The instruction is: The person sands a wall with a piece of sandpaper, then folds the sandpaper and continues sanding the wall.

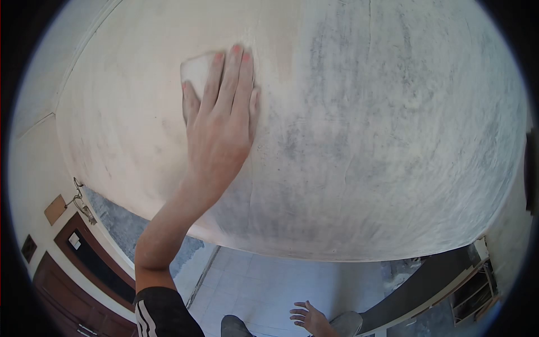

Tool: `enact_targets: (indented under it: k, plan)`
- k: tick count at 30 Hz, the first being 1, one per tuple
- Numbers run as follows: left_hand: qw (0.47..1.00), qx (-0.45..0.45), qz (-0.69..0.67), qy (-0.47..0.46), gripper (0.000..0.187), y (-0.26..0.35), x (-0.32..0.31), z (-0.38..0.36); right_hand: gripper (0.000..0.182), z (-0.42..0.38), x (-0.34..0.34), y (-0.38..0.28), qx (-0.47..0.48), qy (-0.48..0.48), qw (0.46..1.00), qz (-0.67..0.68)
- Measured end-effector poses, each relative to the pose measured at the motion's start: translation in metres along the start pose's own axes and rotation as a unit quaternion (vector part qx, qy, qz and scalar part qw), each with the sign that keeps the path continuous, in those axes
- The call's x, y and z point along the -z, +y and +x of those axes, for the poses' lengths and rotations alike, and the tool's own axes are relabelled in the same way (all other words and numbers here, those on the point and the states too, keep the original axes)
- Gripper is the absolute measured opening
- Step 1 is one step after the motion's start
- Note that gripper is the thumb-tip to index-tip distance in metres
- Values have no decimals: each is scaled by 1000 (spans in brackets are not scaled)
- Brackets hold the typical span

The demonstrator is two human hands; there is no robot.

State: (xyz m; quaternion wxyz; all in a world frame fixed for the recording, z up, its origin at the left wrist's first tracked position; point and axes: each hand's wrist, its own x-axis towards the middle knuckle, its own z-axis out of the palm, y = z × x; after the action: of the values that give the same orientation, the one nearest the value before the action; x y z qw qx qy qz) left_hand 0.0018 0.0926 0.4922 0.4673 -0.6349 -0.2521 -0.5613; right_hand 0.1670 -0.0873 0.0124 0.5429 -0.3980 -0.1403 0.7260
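Note:
My left hand (222, 121) presses a pale, dusty piece of what looks like sandpaper (196, 72) flat against a large whitish plastered surface (359, 140). Its middle fingers lie stretched over the piece, and the outer digits come down along its sides. Part of the piece is hidden under the palm. Fine white dust coats the hand. Low in the view, my right hand (311, 319) hangs over the floor with its fingers apart, holding nothing. The plastered surface is smooth and cream at left, and streaked grey at right.
Below the surface's lower edge lies a pale tiled floor (269, 286). My knees show at the bottom. Brown doors (73, 295) and loose wires (83, 208) are at left. A dark panel (418, 289) and a wooden rack (474, 295) stand at lower right.

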Motion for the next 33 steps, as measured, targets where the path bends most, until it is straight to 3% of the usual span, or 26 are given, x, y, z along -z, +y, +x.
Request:
enact_targets:
  k: [5,8,11,14,17,21,24,28,31,32,33]
  plan:
    - [993,-79,86,-9,41,-9,13,-23,50,4,22,1,-27,-4,999,39]
    - [991,-90,93,46,40,-16,5,22,49,3,26,0,-45,-10,998,36]
    - [996,-60,41,52,43,-11,-3,14,50,-2,6,-19,-18,12,999,34]
    - [998,-23,27,-54,42,5,18,-41,50,-9,18,-28,22,14,999,43]
    - [995,-40,58,-66,41,4,17,-51,48,-16,37,-24,39,11,998,46]
    - [996,-62,51,34,40,-6,2,9,45,-20,26,-29,41,2,999,15]
    - [997,-45,37,45,40,-3,-3,6,39,-20,4,-43,70,-7,997,-24]
    - [996,12,28,-80,40,20,22,-62,35,-32,2,-40,113,-3,992,-59]
    - [997,-18,71,-40,40,6,15,-39,49,-16,55,-21,57,-51,992,-103]
    - [997,-30,70,-2,40,-2,9,-21,35,-35,21,-35,73,7,995,-61]
    - [996,-41,68,33,40,-9,1,2,34,-39,7,-47,86,1,993,-85]
